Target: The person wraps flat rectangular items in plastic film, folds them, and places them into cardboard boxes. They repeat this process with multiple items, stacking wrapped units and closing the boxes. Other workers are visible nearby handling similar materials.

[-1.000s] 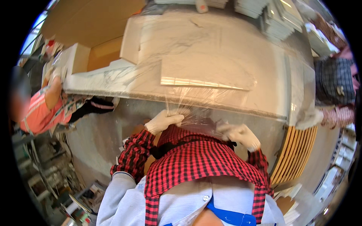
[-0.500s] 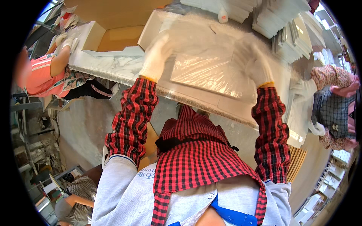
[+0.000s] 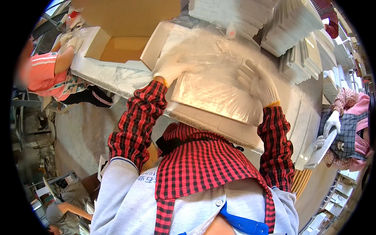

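One blurred left hand (image 3: 171,67), its grip impossible to tell, and one gloved right hand (image 3: 259,84), fingers splayed and released, flank clear film (image 3: 221,88) covering a pale slab (image 3: 192,98) on the marbled table (image 3: 115,74).

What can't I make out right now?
In the head view:
Left gloved hand: outline lost to motion blur.
Flat panel: surface masked by glare on clear plastic film.
Cardboard box lid: cut off by top edge.
White slab stack: cut off there too.
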Motion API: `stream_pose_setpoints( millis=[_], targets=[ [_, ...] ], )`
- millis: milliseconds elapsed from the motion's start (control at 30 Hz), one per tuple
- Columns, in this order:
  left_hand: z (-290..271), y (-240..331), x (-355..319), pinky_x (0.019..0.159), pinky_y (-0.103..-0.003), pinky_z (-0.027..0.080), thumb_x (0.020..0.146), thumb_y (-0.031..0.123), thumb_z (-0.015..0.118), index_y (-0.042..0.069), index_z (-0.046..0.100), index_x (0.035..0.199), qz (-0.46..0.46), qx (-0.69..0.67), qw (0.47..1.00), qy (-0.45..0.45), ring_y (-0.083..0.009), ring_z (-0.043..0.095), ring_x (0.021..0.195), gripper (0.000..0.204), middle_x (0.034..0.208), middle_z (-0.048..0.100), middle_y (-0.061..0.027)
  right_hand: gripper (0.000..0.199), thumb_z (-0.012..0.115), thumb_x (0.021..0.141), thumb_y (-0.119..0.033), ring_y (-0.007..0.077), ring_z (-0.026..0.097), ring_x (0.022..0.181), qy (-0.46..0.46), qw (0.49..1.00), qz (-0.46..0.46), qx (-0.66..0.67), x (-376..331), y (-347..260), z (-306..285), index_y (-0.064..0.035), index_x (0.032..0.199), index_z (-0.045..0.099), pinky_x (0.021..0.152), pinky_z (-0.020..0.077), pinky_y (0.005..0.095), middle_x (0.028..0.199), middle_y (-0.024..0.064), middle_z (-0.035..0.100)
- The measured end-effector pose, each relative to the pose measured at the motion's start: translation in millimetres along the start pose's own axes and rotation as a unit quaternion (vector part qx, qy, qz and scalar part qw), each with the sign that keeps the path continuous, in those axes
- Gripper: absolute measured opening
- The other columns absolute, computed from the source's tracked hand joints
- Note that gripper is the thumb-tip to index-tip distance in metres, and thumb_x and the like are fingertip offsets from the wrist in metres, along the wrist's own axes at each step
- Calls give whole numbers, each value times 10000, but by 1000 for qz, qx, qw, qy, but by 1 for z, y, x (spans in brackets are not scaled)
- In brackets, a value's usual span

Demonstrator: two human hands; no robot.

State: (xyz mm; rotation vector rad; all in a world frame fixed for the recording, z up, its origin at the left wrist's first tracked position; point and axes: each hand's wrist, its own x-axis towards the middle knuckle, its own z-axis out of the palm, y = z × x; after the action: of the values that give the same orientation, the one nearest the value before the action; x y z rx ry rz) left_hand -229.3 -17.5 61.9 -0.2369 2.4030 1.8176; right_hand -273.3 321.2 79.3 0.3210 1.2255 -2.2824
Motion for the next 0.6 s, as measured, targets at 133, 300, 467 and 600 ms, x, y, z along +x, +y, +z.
stream_pose_setpoints(
  millis=[133,300,467,600],
  targets=[
    [-3,-23,12,937,-311,543,833,85,806,-14,603,1457,12,64,998,5,-180,680,1036,663,1332,692,-187,562,563,1102,-325,337,583,1331,69,985,-57,-147,-1,-13,-29,8,1547,478,1096,500,446,1535,225,534],
    [-2,-11,19,856,-305,555,836,86,799,33,652,1422,-57,104,993,-18,-154,687,856,606,1140,756,-93,469,597,1053,-218,329,625,1296,177,770,-194,-582,-10,-30,-61,-51,1491,583,1082,498,437,1497,193,601],
    [-9,-89,19,927,-394,557,879,260,777,61,664,1405,344,391,845,124,-257,717,955,574,1205,750,-109,507,632,955,-90,435,530,1385,3,538,-322,-779,-66,-7,28,-96,1462,613,1164,430,505,1527,183,574],
    [10,-31,21,960,-439,534,896,252,737,77,696,1333,89,380,919,48,-304,693,1038,473,1202,738,-117,397,631,1003,-156,423,635,1220,-99,558,-268,-779,-73,32,30,-9,1370,667,1043,512,472,1332,217,691]
  ],
)
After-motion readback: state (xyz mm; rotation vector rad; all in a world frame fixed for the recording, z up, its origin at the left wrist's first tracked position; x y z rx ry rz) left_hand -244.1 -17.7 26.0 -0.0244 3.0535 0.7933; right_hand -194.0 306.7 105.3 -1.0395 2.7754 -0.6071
